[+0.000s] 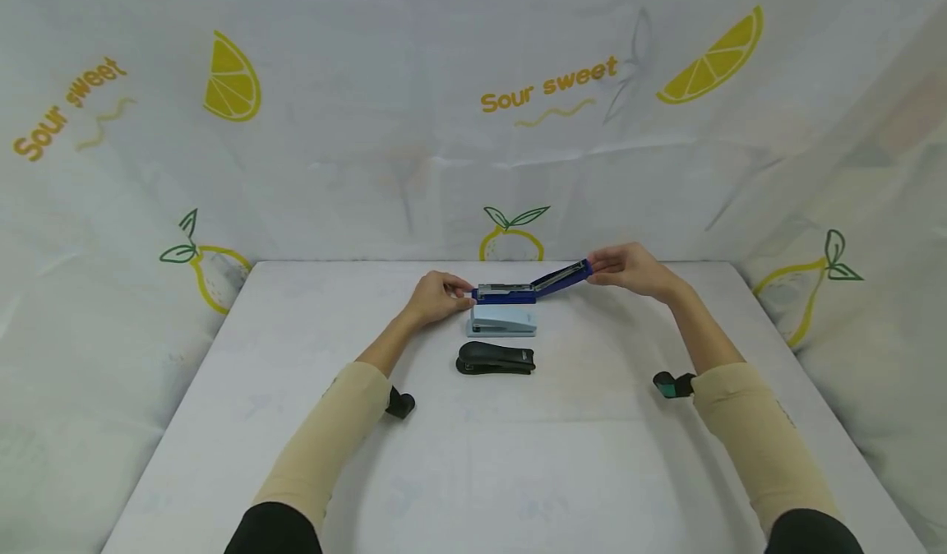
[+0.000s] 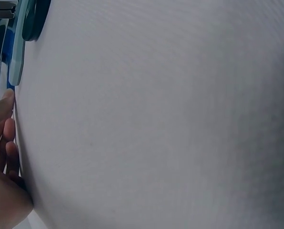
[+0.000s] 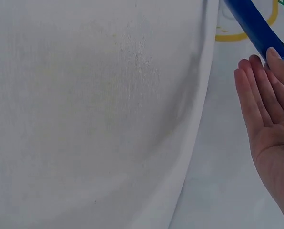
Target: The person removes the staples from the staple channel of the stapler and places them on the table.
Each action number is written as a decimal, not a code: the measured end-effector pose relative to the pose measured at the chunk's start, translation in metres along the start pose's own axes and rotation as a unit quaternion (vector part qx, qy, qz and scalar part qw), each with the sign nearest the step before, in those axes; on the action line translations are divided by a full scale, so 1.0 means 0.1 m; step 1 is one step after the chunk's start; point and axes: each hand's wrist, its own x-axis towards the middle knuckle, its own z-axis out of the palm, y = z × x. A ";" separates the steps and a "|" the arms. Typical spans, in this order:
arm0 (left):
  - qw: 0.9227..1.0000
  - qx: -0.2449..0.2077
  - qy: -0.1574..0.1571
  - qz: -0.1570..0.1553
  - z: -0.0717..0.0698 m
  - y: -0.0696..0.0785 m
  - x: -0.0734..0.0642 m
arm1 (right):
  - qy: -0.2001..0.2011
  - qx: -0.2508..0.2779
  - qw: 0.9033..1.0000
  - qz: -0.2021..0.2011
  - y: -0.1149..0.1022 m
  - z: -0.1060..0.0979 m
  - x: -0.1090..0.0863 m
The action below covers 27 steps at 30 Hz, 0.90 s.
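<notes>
A blue stapler (image 1: 505, 298) lies swung open near the table's back edge, its metal magazine facing up. Its right part slants upward off the table. At the left end, my left hand (image 1: 438, 297) pinches the stapler between thumb and fingers. My right hand (image 1: 629, 269) grips the tip of the raised right part; in the right wrist view the thumb presses on the blue end (image 3: 256, 26) while the other fingers stretch out below. Just in front lies a closed light blue stapler (image 1: 503, 320), and nearer still a closed black stapler (image 1: 494, 358).
A white cloth covers the table (image 1: 518, 463). Behind it hangs a white curtain (image 1: 355, 184) printed with lemons and lettering, which also runs down both sides. Dark wrist straps (image 1: 400, 403) stick out from the beige sleeves (image 1: 333, 431).
</notes>
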 end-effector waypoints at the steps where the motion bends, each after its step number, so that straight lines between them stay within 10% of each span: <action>1: 1.000 0.001 0.000 -0.001 0.00 0.00 0.00 | -0.007 0.003 1.000 0.004 0.02 -0.02 0.00; 13: 1.000 -0.015 -0.001 -0.006 0.01 -0.04 0.01 | -0.006 -0.079 0.997 -0.020 -0.20 -0.19 0.01; 27: 1.000 -0.015 -0.012 -0.019 -0.01 -0.03 0.00 | -0.001 -0.067 0.996 -0.066 -0.53 0.21 0.33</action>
